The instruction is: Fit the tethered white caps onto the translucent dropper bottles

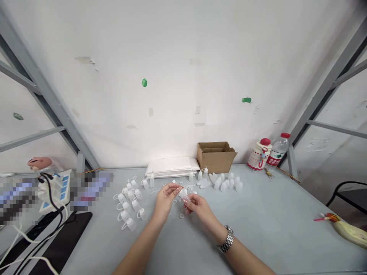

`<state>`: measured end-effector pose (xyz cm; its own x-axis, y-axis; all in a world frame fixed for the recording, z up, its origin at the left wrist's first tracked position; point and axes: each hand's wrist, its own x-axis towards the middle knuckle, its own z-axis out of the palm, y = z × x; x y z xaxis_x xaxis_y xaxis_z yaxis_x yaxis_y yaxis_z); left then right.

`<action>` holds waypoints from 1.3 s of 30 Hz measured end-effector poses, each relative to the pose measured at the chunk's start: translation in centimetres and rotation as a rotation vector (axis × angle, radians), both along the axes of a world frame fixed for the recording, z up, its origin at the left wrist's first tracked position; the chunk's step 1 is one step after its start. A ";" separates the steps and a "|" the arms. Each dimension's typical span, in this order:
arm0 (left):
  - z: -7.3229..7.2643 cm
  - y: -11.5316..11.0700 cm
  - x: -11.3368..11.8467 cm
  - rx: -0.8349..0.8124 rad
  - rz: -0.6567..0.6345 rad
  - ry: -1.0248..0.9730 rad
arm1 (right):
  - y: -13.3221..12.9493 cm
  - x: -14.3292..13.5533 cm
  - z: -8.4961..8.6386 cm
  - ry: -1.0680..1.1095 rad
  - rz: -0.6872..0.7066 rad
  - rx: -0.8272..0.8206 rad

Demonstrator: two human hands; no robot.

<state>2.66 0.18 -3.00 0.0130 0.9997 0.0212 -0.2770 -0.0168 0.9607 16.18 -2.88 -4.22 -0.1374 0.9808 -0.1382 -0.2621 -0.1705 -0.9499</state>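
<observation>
Between my two hands is a small translucent squeeze bottle [185,195], tilted over the middle of the table. The fingers of my right hand [196,204] are wrapped round its body. My left hand [167,196] pinches at its upper end, where a white cap part shows; the fingertips partly hide it. Left of my hands stand several capped squeeze bottles [131,224] with looped cap straps. Several bottles without visible caps [223,186] stand to the right. Loose white cap pieces [181,216] lie around and behind my hands.
An open cardboard box [216,158] and a stack of white packets [169,167] stand against the wall. At the back right are a red-lidded flask [256,158] and a water bottle [276,152]. A power strip [57,191] with cables and a black slab [69,240] occupy the left.
</observation>
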 end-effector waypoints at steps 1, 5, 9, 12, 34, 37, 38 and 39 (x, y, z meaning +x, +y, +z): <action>0.1 0.0 0.0 0.006 -0.007 0.004 | 0.0 0.1 0.0 0.030 0.029 -0.011; 0.5 -0.2 0.0 -0.013 -0.002 0.001 | -0.3 0.2 0.0 0.146 0.062 -0.022; 0.7 -0.2 -0.1 -0.007 0.024 -0.094 | -0.4 0.1 0.4 0.208 0.063 -0.006; 0.5 -0.1 -0.3 -0.107 0.042 -0.202 | -0.4 0.2 0.9 0.243 0.066 0.005; 0.2 0.7 -0.9 -0.400 0.021 -0.524 | -0.7 -0.4 0.3 0.148 0.198 -0.043; 0.2 0.6 -0.9 -0.387 0.035 -0.539 | -0.7 -0.4 0.0 0.129 0.202 -0.044; 0.3 0.6 -0.9 -0.377 0.040 -0.541 | -0.7 -0.4 0.0 0.125 0.205 -0.041; 0.4 0.7 -0.9 -0.368 0.046 -0.540 | -0.7 -0.4 0.0 0.122 0.208 -0.039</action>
<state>1.77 0.83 -2.63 0.0535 0.9421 -0.3310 -0.7289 0.2634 0.6319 15.77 -3.62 -4.24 -0.3541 0.9238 -0.1452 -0.3299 -0.2687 -0.9049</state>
